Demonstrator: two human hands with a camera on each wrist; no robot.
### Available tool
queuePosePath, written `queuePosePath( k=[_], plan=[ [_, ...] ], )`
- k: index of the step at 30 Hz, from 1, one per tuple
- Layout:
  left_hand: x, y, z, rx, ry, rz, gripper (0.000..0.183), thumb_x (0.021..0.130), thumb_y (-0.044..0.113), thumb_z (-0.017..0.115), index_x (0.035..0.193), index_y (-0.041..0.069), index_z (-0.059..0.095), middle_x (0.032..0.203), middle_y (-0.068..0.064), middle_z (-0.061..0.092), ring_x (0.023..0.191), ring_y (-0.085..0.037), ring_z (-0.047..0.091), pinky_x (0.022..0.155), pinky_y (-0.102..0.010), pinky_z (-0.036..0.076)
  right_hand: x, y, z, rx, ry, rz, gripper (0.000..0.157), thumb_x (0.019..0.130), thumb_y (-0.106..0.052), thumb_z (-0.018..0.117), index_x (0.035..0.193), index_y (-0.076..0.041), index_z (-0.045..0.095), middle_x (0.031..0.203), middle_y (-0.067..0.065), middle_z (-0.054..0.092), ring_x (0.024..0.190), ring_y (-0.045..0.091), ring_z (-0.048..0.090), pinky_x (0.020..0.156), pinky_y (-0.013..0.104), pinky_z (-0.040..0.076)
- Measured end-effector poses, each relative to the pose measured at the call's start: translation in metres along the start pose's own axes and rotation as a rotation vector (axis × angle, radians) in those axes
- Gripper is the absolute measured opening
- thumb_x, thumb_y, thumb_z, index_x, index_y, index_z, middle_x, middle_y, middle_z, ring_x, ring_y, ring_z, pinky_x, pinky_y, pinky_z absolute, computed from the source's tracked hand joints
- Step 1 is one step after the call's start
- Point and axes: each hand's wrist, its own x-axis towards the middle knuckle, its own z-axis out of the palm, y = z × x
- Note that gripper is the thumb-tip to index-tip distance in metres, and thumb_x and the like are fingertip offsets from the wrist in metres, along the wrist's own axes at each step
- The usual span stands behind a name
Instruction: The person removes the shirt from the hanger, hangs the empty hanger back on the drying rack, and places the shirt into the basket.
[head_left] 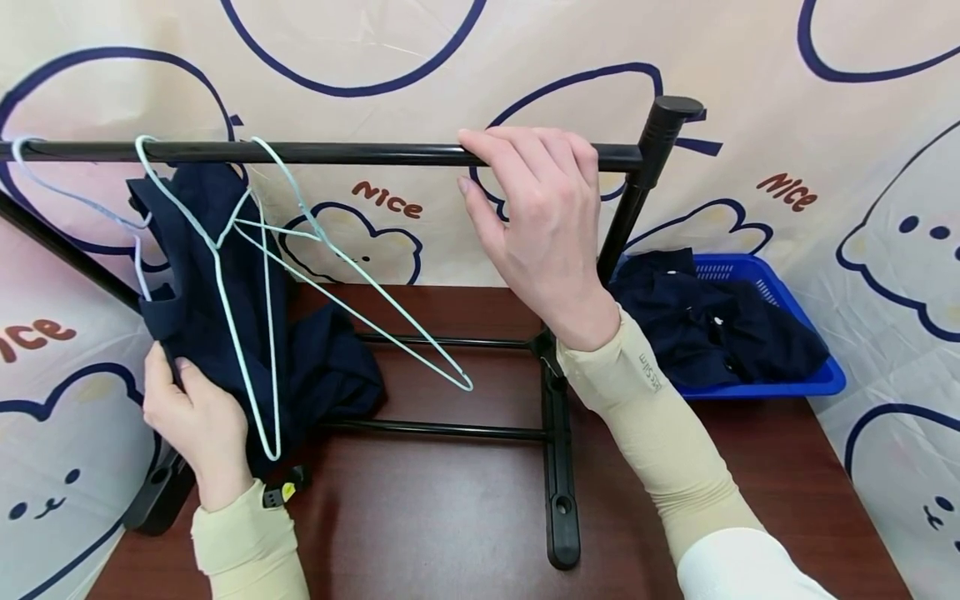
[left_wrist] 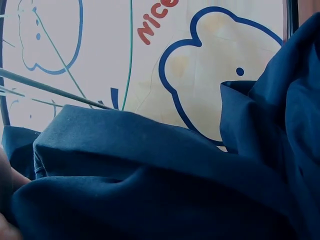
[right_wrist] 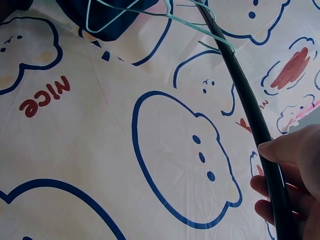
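Gripping the edge of a navy garment [head_left: 191, 321], the left hand [head_left: 198, 421] holds it below the left stretch of a black rail [head_left: 360, 153]. Two pale blue hangers [head_left: 217, 247] hang from the rail before the cloth; a third hanger [head_left: 137, 223], farther left, is partly hidden by it. The right hand [head_left: 543, 225] grasps the rail farther right, from above. Beyond, a blue basket [head_left: 806, 388] of dark clothing [head_left: 720, 325] sits on the brown table [head_left: 442, 500] before a cartoon-printed sheet [head_left: 750, 50].

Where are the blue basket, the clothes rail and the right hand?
Blue basket [head_left: 795, 388]: head view, front rim.
Clothes rail [head_left: 375, 153]: head view, top bar.
Right hand [head_left: 536, 225]: head view, back of the hand.
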Motion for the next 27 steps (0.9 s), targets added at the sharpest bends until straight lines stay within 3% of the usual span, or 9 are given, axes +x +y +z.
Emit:
queuePosePath(
  k=[8, 20, 27],
  plan=[
    [0.003, 0.004, -0.004, -0.035, 0.040, 0.038, 0.037, 0.107, 0.010, 0.042, 0.132, 0.018, 0.069, 0.124, 0.000, 0.068, 0.107, -0.011, 0.055, 0.097, -0.023, 0.038, -0.001, -0.001, 0.001, -0.002, -0.003, 0.001, 0.030, 0.103, -0.026, 0.060, 0.124, -0.009, 0.073, 0.116, 0.005, 0.071, 0.110, 0.026, 0.056, 0.101, 0.040, 0.032],
    [-0.001, 0.028, -0.006, -0.071, 0.105, 0.062, 0.037, 0.106, 0.006, 0.042, 0.129, 0.016, 0.070, 0.116, 0.004, 0.068, 0.103, -0.010, 0.053, 0.095, -0.023, 0.037, -0.001, 0.000, 0.001, -0.005, -0.003, 0.001, 0.030, 0.102, -0.026, 0.060, 0.124, -0.009, 0.073, 0.116, 0.005, 0.071, 0.110, 0.026, 0.056, 0.101, 0.040, 0.032],
    [-0.007, 0.026, -0.006, -0.078, 0.129, 0.092, 0.037, 0.106, 0.005, 0.042, 0.131, 0.012, 0.068, 0.124, 0.000, 0.067, 0.110, -0.012, 0.055, 0.101, -0.024, 0.037, -0.002, 0.000, 0.000, -0.005, -0.001, -0.001, 0.031, 0.102, -0.026, 0.060, 0.124, -0.009, 0.073, 0.116, 0.004, 0.071, 0.110, 0.025, 0.056, 0.100, 0.040, 0.032]
  ],
)
